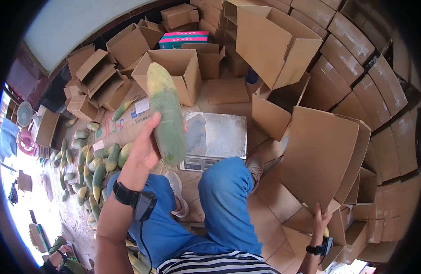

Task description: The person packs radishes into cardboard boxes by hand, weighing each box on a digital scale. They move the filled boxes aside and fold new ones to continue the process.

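My left hand (149, 150) is closed around a long, thick green gourd (167, 121) with a yellow upper end, raised above the floor and slightly tilted. Just right of and below the gourd is a flat metal-topped weighing scale (226, 134), its display panel towards me. Down at the right, my right hand (320, 219) grips the lower edge of an open cardboard box (318, 157). Part of its fingers is hidden behind the cardboard. A small yellowish thing (326, 232) shows by that hand, too little of it visible to name.
Many similar gourds (98, 180) lie on the floor at the left. Open boxes (174, 64) stand ahead, with a pink-and-teal carton (183, 40) behind. Stacked cartons (352, 59) line the right side. Another person's hand (63, 250) shows at lower left.
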`<state>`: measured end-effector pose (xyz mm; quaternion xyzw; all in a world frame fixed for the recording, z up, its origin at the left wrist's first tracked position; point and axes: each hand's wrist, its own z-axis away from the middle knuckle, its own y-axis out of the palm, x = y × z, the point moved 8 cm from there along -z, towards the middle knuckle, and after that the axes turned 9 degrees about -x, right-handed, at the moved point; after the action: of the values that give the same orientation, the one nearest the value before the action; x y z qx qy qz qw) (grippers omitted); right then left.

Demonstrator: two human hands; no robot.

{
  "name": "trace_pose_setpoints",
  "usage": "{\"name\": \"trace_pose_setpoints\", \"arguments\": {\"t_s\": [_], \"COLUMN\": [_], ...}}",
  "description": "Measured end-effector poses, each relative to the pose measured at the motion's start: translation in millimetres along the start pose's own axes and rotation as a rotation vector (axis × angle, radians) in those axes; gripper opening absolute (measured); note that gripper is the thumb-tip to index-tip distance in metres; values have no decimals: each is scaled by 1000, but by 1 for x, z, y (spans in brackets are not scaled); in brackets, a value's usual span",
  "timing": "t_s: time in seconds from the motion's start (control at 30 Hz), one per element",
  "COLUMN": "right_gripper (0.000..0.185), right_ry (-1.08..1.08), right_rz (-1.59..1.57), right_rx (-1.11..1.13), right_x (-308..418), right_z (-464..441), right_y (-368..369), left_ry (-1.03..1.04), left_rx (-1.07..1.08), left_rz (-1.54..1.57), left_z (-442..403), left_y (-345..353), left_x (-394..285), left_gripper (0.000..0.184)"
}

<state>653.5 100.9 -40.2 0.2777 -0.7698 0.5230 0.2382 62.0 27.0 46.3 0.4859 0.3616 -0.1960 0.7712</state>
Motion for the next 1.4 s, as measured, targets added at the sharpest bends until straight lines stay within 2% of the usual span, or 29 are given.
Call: {"name": "trace_pose_setpoints", "arguments": {"t_s": [0.03,0.2,0.27,0.33,0.4,0.47,0.53,0.57,0.63,0.8,1.03,1.1,1.13,1.2,1.23,1.3,1.37,1.4], "right_gripper": [14,14,18,20,22,21,21,20,20,21,27,41,41,59,59,65,63,62], "right_ry": [-161,-329,-597,-644,-712,-794,-857,-930,-1009,-1143,-1099,-1012,-1015,-508,-511,-221,-158,-93], "right_rz": [-17,95,18,12,-21,-28,-17,14,42,95,177,25,26,-441,-440,-1013,-1038,-1060], "right_rx": [7,179,248,284,368,449,479,547,618,834,885,793,796,867,872,911,852,784], "right_x": [32,149,201,235,269,288,299,309,318,317,315,340,349,364,378,413,430,433], "right_z": [0,-20,-28,-42,-53,-62,-71,-68,-67,-59,-59,-65,-65,-80,-74,-66,-65,-72], "right_y": [-5,-3,10,34,66,107,147,168,199,254,269,253,251,247,249,249,264,269], "left_ry": [14,72,99,138,185,239,443,447,546,589,601,644,644,870,854,916,978,904], "left_rx": [-42,-138,-152,-278,-273,-276,-352,-357,-469,-481,-348,-322,-326,-319,-319,-285,-251,-231], "left_rz": [24,13,-25,-21,-13,-13,-120,-120,-236,-473,-697,-808,-805,-1063,-1107,-1126,-1148,-1088], "left_z": [-4,-16,-17,-15,-13,-8,4,8,20,21,0,-2,-6,-3,-5,-13,-14,-18], "left_y": [-7,-35,-41,-49,-54,-58,-66,-67,-73,-72,-38,-23,-19,2,9,20,36,42], "left_x": [-2,-6,-10,-19,-31,-45,-69,-74,-88,-96,-80,-78,-73,-70,-64,-47,-37,-31], "left_gripper": [57,51,51,50,50,49,50,50,52,59,65,67,67,67,71,73,75,77]}}
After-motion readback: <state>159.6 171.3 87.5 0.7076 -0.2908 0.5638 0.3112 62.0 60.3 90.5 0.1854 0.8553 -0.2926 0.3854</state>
